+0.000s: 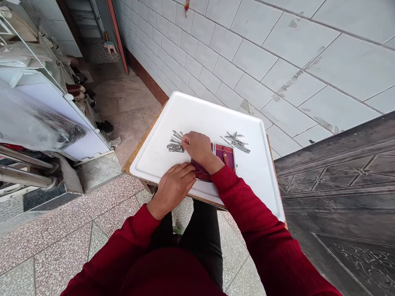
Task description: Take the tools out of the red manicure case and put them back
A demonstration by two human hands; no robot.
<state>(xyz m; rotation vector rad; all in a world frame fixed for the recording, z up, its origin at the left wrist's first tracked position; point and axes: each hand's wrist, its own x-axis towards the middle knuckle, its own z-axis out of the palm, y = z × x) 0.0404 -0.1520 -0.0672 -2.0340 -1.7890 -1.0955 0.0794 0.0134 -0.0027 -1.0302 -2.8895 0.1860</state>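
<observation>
An open manicure case (219, 153) with a dark red lining lies on a white tray-like board (212, 107). My left hand (174, 187) is at the case's near left corner, its fingers and thumb closed about the edge. Reaching across the case, my right hand (199, 147) has its fingers curled together beside the left group of metal tools. What those fingers pinch, if anything, is hidden. That group holds nail clippers (175, 147) and several slim metal manicure tools (176, 135). To the right of the case lies a fanned pile of scissors and other metal tools (236, 139).
The board rests on a small wooden table (131, 162) against a tiled wall (247, 61). A dark carved panel (336, 181) stands close on the right. At left are a shelf rack with shoes (75, 90) and metal pipes (27, 176).
</observation>
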